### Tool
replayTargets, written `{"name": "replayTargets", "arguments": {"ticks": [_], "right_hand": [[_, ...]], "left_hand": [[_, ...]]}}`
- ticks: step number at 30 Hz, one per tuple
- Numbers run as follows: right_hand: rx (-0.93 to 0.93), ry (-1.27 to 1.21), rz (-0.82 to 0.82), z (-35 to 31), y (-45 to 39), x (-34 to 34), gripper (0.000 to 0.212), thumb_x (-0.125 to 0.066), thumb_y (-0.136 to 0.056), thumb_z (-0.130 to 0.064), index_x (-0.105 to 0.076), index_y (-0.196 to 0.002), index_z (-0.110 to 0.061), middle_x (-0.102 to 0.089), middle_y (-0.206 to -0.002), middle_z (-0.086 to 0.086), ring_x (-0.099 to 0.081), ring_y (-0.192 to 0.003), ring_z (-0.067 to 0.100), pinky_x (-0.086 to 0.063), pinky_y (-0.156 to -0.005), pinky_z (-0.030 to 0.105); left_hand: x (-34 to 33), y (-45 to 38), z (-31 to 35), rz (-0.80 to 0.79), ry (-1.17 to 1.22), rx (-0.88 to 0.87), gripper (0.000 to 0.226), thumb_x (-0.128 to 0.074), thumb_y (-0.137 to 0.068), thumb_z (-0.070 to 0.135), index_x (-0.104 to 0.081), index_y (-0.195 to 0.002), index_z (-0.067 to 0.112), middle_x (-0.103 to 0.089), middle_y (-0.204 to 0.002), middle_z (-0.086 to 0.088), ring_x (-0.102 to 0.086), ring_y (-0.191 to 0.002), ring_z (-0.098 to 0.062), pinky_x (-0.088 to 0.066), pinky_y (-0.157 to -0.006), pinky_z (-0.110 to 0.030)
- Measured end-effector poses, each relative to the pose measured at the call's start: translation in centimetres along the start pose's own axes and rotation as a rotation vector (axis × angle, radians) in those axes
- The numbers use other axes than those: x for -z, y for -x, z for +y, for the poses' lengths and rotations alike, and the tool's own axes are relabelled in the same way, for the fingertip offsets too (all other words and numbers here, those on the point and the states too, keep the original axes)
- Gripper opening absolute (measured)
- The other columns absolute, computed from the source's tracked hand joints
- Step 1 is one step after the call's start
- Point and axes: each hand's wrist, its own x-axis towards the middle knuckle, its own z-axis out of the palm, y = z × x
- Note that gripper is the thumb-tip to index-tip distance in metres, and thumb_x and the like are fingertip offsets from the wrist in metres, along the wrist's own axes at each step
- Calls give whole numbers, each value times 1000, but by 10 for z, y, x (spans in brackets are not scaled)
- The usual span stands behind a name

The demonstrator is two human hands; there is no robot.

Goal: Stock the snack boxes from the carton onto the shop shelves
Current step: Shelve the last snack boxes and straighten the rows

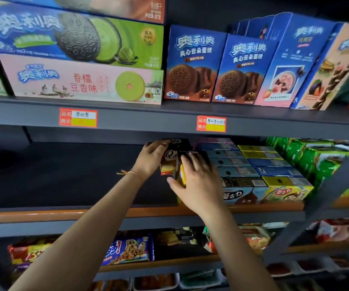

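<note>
Both hands (194,181) gripping boxy cartons (172,156) (glossy), dark shelf (64,175)

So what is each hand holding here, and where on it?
Left hand grips the rear dark snack box by its left side and top. Right hand grips the front dark snack box, fingers over its top, thumb below.

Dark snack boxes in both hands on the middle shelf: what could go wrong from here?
1. The left hand and right hand each hold a dark box upright above the shelf; one could tip.
2. They sit tight against the stacked boxes; pushing might shift that row.
</note>
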Motion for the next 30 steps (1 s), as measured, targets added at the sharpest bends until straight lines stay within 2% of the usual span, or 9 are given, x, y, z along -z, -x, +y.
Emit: {"name": "replayTargets", "arguments": {"ticks": [4, 9, 12, 15, 19, 21, 23, 27, 30], "right_hand": [[6, 11, 35, 1, 0, -2, 74, -43, -89, -67, -47, -143, -16, -49, -148, 8, -43, -139, 28, -34, -112, 49], [25, -8, 55, 3, 0, -6, 72, -44, -89, -64, -48, -142, -15, -50, -147, 9, -44, -138, 28, -37, -111, 49], [55, -46, 103, 5, 0, -3, 69, -43, -91, -60, -47, -143, -15, -47, -150, 10, -42, -140, 27, -31, -115, 51], [124, -215, 321, -3, 10, 1, 51, -49, -94, -43, -60, -131, -10, -54, -143, 10, -46, -136, 27, -29, -116, 51], [230, -549, 489, -44, 37, -4, 20, -56, -93, -19, -70, -103, -7, -67, -102, 6, -61, -94, 23, -49, -82, 35], [256, -727, 401, -73, 51, -15, 18, -54, -94, -18, -70, -94, -10, -66, -82, 0, -59, -71, 14, -47, -62, 25], [266, -867, 254, -105, 65, -28, 19, -52, -94, -22, -69, -90, -14, -63, -69, -5, -52, -58, 7, -41, -53, 21], [162, -1219, -255, -192, 94, -50, 24, -47, -92, -35, -67, -87, -22, -64, -68, -10, -60, -66, 7, -48, -61, 26], [121, -1331, -538, -269, 114, -66, 19, -51, -92, -25, -65, -79, -22, -61, -59, -1, -55, -55, 7, -43, -58, 30]], "left_hand": [[-14, 3, 4, -65, 61, 6, 35, -41, -104, 34, -57, -136, 36, -44, -134, 2, -46, -129, -19, -38, -111, -34], [-20, 8, 1, -163, 65, 44, 47, -48, -90, 59, -53, -136, 48, -49, -145, 4, -46, -135, -19, -36, -116, -44], [-20, 22, 6, -167, 182, 32, 46, -50, -103, 36, -42, -149, 33, -52, -139, 6, -50, -131, -14, -40, -112, -35], [-5, 46, 6, -9, 116, -49, 42, -51, -103, 23, -47, -145, 24, -57, -133, 9, -54, -125, -10, -44, -107, -27], [35, 103, -7, 374, 24, -123, 27, -51, -95, 2, -69, -111, 15, -68, -88, 9, -63, -75, 1, -48, -67, -13], [60, 138, -20, 477, -10, -111, 26, -50, -93, -3, -69, -101, 12, -65, -74, 3, -59, -62, -5, -47, -58, -15], [90, 171, -43, 550, -60, -31, 25, -51, -91, -1, -69, -95, 15, -63, -64, 6, -57, -56, -11, -46, -55, -19], [160, 243, -108, 736, -139, 218, 20, -51, -83, 22, -69, -83, 32, -65, -62, 3, -64, -59, -22, -48, -59, -30], [214, 309, -159, 855, -149, 456, 17, -54, -83, 27, -68, -80, 34, -68, -69, 4, -65, -69, -15, -50, -69, -33]]}}
